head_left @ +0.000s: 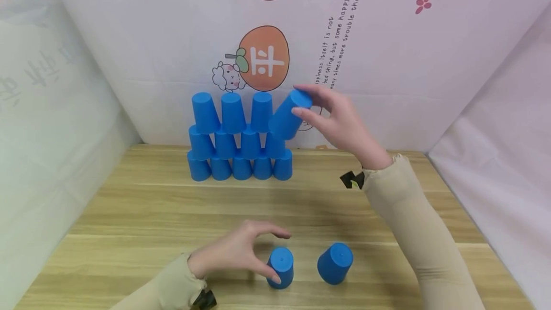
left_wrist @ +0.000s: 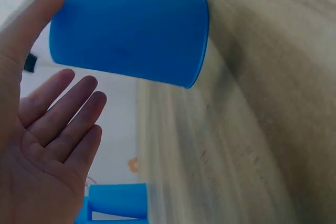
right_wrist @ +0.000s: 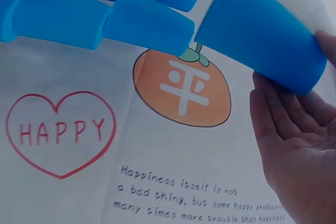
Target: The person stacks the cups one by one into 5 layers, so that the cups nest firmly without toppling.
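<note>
My right hand [head_left: 342,118] grips a blue plastic cup [head_left: 289,116] by its closed end, thumb on one side and fingers on the other. That cup is upside down and tilted, at the right end of the stack's top row; in the right wrist view the same cup [right_wrist: 262,30] slants down into the fingers. My left hand [head_left: 238,250] is spread beside another upside-down cup [head_left: 281,269] on the table. Its thumb overlaps that cup's side, while the other fingers are apart from it, as the left wrist view shows around the cup [left_wrist: 128,38].
A stack of upside-down blue cups [head_left: 242,166] stands in three rows near the back wall. One more cup [head_left: 336,264] stands right of the left hand's cup on the wooden table [head_left: 172,219]. Printed white sheeting [head_left: 379,61] hangs behind and at both sides.
</note>
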`<state>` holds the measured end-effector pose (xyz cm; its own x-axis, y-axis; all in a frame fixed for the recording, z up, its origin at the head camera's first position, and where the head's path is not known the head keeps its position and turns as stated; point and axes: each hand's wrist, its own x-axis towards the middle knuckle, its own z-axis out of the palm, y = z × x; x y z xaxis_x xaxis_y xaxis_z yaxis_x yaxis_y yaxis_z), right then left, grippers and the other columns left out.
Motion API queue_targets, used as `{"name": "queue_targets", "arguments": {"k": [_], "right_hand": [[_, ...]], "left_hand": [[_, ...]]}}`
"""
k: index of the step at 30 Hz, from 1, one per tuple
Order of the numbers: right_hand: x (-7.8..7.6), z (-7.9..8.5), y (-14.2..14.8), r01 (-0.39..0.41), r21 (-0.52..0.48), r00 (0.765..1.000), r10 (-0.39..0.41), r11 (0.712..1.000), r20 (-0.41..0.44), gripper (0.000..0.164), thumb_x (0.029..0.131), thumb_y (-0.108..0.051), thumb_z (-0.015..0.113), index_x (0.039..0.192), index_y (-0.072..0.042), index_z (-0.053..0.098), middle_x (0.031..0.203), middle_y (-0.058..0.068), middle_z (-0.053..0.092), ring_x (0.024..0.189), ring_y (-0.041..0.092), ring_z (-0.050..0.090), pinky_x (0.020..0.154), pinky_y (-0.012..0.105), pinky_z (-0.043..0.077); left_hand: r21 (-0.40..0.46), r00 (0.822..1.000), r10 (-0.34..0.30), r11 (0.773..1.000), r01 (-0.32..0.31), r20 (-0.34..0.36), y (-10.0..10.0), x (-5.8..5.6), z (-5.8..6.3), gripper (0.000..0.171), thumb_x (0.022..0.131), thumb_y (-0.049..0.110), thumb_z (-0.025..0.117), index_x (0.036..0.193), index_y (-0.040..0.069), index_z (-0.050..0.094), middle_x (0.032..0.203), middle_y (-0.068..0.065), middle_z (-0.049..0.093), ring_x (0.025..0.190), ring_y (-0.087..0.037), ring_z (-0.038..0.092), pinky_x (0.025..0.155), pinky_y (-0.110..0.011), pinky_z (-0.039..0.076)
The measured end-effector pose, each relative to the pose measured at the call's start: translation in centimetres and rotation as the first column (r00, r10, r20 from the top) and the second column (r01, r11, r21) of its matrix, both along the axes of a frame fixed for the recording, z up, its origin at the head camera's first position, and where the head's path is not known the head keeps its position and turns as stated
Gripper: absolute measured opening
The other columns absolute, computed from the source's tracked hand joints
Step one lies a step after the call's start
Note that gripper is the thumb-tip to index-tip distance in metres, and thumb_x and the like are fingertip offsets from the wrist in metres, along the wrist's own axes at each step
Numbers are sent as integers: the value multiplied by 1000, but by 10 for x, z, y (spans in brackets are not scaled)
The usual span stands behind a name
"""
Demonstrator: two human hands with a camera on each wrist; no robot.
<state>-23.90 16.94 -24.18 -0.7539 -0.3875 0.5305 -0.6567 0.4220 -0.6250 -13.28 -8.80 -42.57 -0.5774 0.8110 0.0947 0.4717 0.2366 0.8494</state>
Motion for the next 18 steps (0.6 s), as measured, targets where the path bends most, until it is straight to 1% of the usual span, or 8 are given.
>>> {"name": "queue_targets", "arguments": {"k": [3, 5, 8, 12, 15, 18], "right_hand": [[-9, 15, -12, 24, -44, 1000, -24, 999, 11, 51, 99, -24, 71, 146, -13, 56, 139, 3, 60, 121, 19, 61, 101, 38, 51], [-16, 23, -20, 40, -85, 999, -39, 996, 17, 52, 97, -25, 73, 145, -14, 57, 136, 1, 63, 117, 18, 64, 99, 36, 52], [-26, 36, -32, 86, -141, 996, -83, 986, 31, 54, 92, -30, 78, 142, -17, 61, 132, -1, 66, 111, 15, 66, 95, 32, 54], [-39, 49, -45, 160, -192, 985, -146, 968, 88, 54, 88, -36, 82, 137, -20, 65, 130, -3, 67, 111, 13, 66, 96, 31, 53], [-48, 54, -54, 189, -215, 977, -162, 958, 140, 54, 87, -37, 83, 136, -22, 67, 130, -2, 67, 113, 14, 66, 99, 32, 52], [-58, 56, -64, 180, -227, 976, -145, 957, 163, 54, 87, -36, 84, 136, -20, 67, 130, -1, 67, 114, 14, 65, 99, 32, 52]], "left_hand": [[6, 999, -18, 1000, 18, 31, 2, 0, -4, 66, 81, 39, 88, 139, 19, 62, 135, 5, 64, 123, -9, 57, 107, -46, 46], [10, 998, -26, 1000, 25, 50, 3, 0, -7, 64, 82, 37, 88, 138, 16, 63, 132, 5, 66, 120, -8, 59, 106, -45, 46], [14, 997, -31, 999, 30, 74, 4, -1, -10, 61, 82, 34, 88, 135, 15, 65, 127, 8, 68, 116, -6, 60, 105, -43, 47], [9, 996, -25, 1000, 25, 83, 3, -2, -14, 54, 81, 34, 89, 129, 18, 69, 120, 14, 68, 111, -5, 62, 102, -39, 49], [9, 997, -27, 1000, 26, 69, 3, -4, -16, 49, 80, 35, 89, 124, 21, 71, 117, 16, 69, 109, -5, 63, 100, -37, 50], [4, 998, -30, 1000, 30, 47, 3, -4, -16, 48, 80, 35, 89, 123, 23, 71, 116, 17, 69, 108, -3, 64, 99, -35, 50]]}}
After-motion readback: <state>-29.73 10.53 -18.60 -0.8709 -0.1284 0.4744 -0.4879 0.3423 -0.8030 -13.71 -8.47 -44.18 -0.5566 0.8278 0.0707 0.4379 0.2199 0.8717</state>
